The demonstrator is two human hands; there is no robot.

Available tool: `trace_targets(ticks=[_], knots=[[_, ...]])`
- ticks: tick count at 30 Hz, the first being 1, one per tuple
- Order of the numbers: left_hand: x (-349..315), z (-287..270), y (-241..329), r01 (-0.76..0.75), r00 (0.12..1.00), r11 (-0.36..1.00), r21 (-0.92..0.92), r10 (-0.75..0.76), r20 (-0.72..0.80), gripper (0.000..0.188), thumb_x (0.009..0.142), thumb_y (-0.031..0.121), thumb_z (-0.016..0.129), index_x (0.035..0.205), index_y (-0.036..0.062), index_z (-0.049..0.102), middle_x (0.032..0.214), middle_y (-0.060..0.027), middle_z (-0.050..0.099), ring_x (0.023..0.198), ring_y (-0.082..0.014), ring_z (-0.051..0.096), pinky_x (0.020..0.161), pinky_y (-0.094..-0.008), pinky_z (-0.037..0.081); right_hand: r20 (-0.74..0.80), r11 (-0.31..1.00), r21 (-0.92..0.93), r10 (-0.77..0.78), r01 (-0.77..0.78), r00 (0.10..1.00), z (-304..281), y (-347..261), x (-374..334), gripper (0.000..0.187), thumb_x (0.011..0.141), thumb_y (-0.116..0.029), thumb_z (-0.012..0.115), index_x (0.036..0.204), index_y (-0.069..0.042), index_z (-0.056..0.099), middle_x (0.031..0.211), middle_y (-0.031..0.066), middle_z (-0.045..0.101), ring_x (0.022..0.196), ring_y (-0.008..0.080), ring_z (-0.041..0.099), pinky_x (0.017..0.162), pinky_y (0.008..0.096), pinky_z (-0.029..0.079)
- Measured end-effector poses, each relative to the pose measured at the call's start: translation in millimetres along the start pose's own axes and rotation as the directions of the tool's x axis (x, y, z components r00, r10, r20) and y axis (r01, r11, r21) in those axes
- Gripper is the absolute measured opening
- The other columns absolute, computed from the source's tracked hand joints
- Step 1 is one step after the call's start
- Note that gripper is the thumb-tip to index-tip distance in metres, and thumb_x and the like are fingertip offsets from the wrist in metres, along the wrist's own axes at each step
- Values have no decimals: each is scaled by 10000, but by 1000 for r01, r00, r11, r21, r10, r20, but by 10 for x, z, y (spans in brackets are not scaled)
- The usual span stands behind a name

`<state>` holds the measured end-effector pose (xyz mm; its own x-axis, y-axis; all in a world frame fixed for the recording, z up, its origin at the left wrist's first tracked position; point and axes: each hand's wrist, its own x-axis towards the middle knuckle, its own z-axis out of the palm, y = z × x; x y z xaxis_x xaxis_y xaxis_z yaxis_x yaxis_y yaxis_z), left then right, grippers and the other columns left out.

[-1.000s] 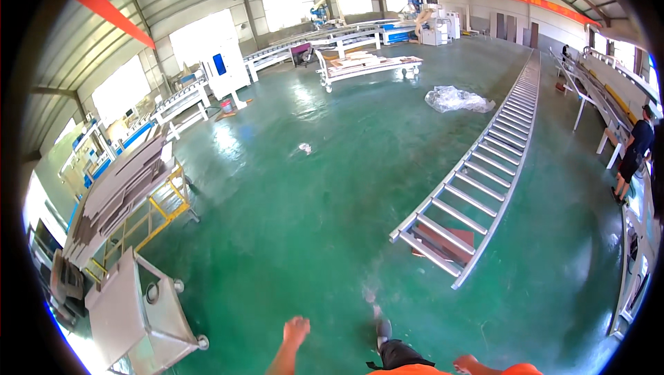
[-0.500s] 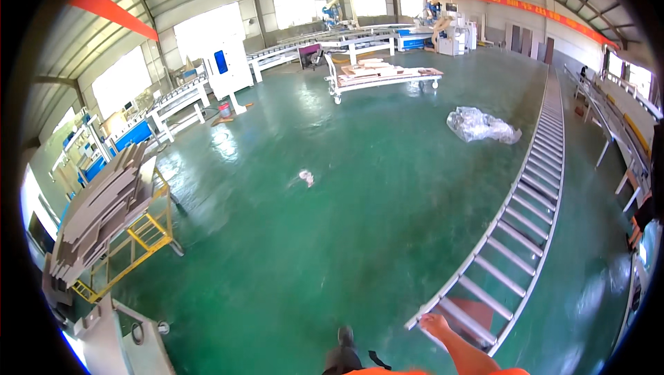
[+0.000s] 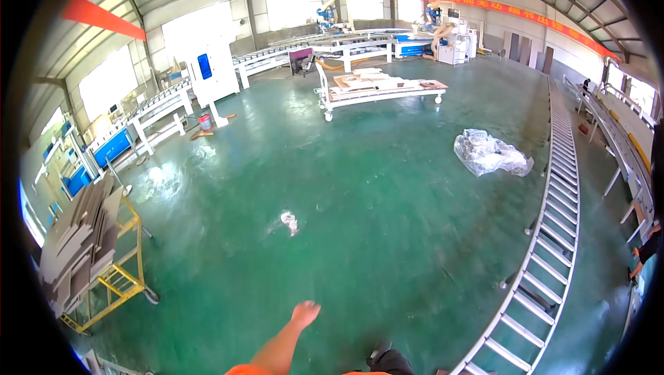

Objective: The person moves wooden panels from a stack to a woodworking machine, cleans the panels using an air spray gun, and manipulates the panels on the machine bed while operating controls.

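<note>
My left hand (image 3: 306, 313) reaches forward over the green floor (image 3: 360, 257), below an orange sleeve (image 3: 247, 369). Its fingers look loosely curled together, and nothing shows in them. It touches nothing. Farther ahead, a small crumpled white scrap (image 3: 289, 222) lies on the floor. My right hand is out of view. At the lower edge my dark shoe and trouser leg (image 3: 389, 360) show to the right of the hand.
A long roller conveyor (image 3: 531, 275) runs along the right. Crumpled clear plastic sheeting (image 3: 491, 152) lies beside it. Ahead stands a white cart (image 3: 380, 98) with boards. At left is a yellow-framed trolley (image 3: 123, 285) stacked with panels. Another person's arm (image 3: 649, 249) shows at far right.
The view has moved forward, bringing the scrap, plastic and cart closer. My right hand, earlier by the conveyor's near end, has left the picture. My left hand has come into it.
</note>
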<state>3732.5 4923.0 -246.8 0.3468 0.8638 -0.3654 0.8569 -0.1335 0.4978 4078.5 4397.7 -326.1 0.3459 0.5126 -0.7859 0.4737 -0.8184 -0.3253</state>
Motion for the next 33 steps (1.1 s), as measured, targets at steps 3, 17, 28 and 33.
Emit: trace_targets(ticks=[3, 17, 28, 33], knots=[[1351, -342, 1263, -112, 993, 945, -307, 95, -72, 524, 838, 397, 548, 1172, -6, 558, 980, -155, 667, 925, -312, 629, 800, -396, 493, 0, 988, 111, 108, -107, 994, -619, -238, 561, 100, 767, -228, 542, 769, -183, 631, 858, -5, 592, 847, 189, 566, 659, 357, 476], [4209, 284, 2201, 87, 731, 948, 305, -269, 627, 261, 824, 329, 523, 807, 92, 632, 781, -174, 632, 744, -343, 621, 646, -462, 494, -439, 482, 787, -2, 385, 899, -6609, -3025, 4959, 99, 789, -52, 567, 828, -42, 657, 722, 42, 617, 628, 115, 582, 521, 245, 444], [9977, -61, 6769, -398, 869, 873, 282, 260, 420, 395, 844, 398, 461, 917, 48, 628, 953, -207, 630, 923, -391, 596, 787, -467, 488, -178, 980, 196, 75, -40, 981, -8826, -2764, 7017, 149, 817, -97, 583, 910, 5, 641, 762, 65, 622, 635, 159, 596, 551, 289, 478], [12117, -259, 9177, -336, 911, 926, -172, 366, 192, 519, 809, 421, 585, 1141, 22, 590, 1060, -185, 639, 985, -328, 614, 838, -385, 487, -119, 902, 409, 205, -140, 972, -10036, -2979, 7925, 160, 818, -101, 582, 923, 5, 637, 764, 67, 621, 631, 166, 595, 551, 295, 480]])
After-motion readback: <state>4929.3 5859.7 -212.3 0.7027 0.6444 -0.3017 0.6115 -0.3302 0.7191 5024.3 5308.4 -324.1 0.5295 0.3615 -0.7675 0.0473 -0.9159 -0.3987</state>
